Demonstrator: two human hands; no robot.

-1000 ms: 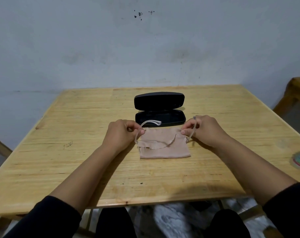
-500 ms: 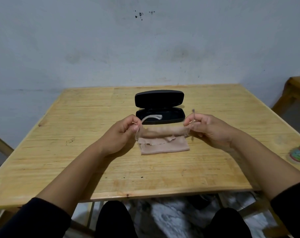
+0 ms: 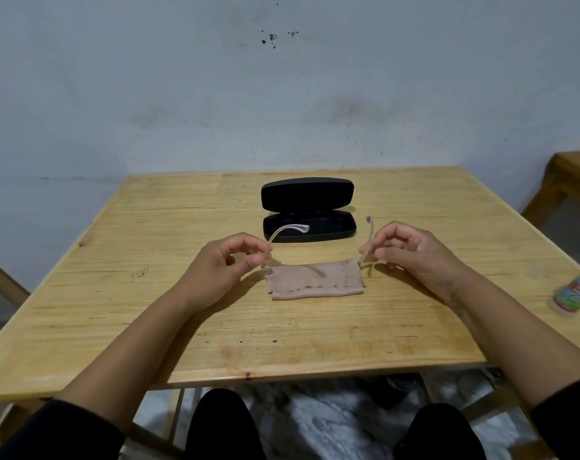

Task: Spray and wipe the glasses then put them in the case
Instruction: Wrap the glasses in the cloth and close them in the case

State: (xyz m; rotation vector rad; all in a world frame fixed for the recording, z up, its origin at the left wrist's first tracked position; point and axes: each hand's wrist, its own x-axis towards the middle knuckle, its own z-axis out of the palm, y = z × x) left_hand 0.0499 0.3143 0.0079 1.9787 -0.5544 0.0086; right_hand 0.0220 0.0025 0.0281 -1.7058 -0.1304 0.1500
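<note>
While both hands (image 3: 318,257) pinch the glasses (image 3: 290,231) over the cloth (image 3: 315,287), the open case (image 3: 308,210) sits behind.

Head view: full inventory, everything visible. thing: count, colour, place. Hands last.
glasses: 1, clear frame, held above the cloth, temples pointing toward the case
cloth: 1, beige, table centre, folded
case: 1, black, open, behind the cloth
bottle: 1, white with coloured label, table's right edge, partly cut off
table: 1, light wood
left hand: pinches the left temple
right hand: pinches the right temple
</note>
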